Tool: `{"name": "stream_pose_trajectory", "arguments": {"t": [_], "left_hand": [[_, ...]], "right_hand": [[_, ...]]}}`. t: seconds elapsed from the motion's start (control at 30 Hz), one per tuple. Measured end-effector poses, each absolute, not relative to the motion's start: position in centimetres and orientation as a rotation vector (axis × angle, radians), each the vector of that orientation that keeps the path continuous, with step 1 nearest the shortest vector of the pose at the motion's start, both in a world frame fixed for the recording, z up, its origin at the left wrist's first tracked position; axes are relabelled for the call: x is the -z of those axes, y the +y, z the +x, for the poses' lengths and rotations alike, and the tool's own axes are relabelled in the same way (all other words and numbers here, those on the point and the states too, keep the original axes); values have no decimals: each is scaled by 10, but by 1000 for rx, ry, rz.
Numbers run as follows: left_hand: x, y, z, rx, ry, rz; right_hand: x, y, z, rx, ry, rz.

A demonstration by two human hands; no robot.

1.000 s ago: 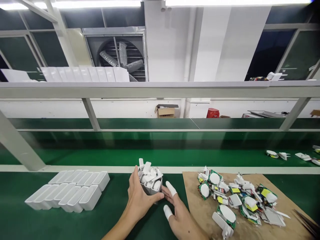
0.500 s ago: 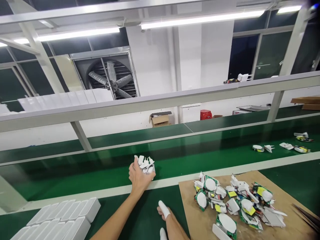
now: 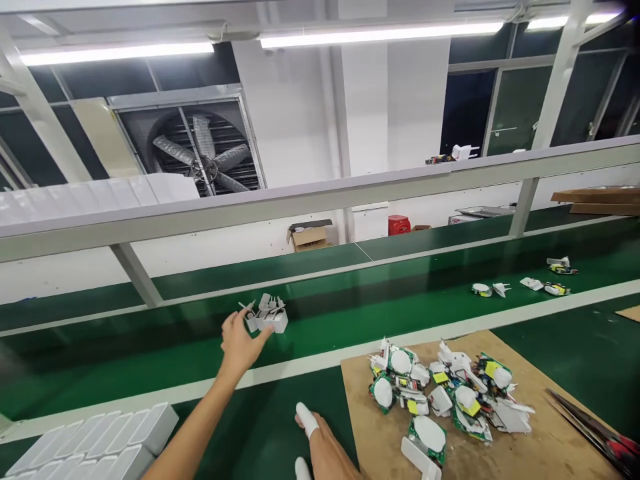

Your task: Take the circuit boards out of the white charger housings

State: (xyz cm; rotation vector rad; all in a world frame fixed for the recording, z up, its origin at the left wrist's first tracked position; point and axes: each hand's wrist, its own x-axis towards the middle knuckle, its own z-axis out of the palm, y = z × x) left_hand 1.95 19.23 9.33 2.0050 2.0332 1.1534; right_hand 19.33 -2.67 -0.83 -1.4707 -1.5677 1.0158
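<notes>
My left hand (image 3: 241,345) reaches over the green conveyor belt, its thumb and fingers spread at the near left side of a small white box (image 3: 277,321). Several white plug pieces (image 3: 270,303) with pins are heaped in and on this box. The fingertips are at its edge or touching it; I cannot tell which. Lower down, my right hand (image 3: 325,443) rests over the green bench with white finger covers on two digits. Its fingers are apart and nothing shows in them. Right of it, a pile of opened chargers with green circuit boards (image 3: 465,397) lies on a brown board (image 3: 365,427).
Rows of white boxes (image 3: 120,430) stand at lower left. Tweezers (image 3: 575,413) and a red-handled tool (image 3: 623,447) lie at right. Loose charger parts (image 3: 545,285) sit farther along the belt. A rail (image 3: 320,200) runs across above the belt.
My left hand has moved the box of plug pieces farther onto the belt, and its grip has loosened. The view has shifted, and more of the tools at right shows.
</notes>
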Motion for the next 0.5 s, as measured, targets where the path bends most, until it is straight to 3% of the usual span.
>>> {"name": "stream_pose_trajectory", "arguments": {"t": [0.13, 0.23, 0.37, 0.5], "left_hand": [[-138, 149, -54, -1328, 2037, 2085], [-153, 115, -103, -1204, 2173, 2195], [-130, 81, -137, -783, 2266, 2358], [-102, 68, -142, -591, 2314, 2320]], "right_hand": [[16, -36, 192, -726, -1812, -1501], [28, -33, 196, -427, -1913, -1421], [25, -19, 228, 16, -1924, -1449], [3, -13, 288, 359, -1940, -1810]]}}
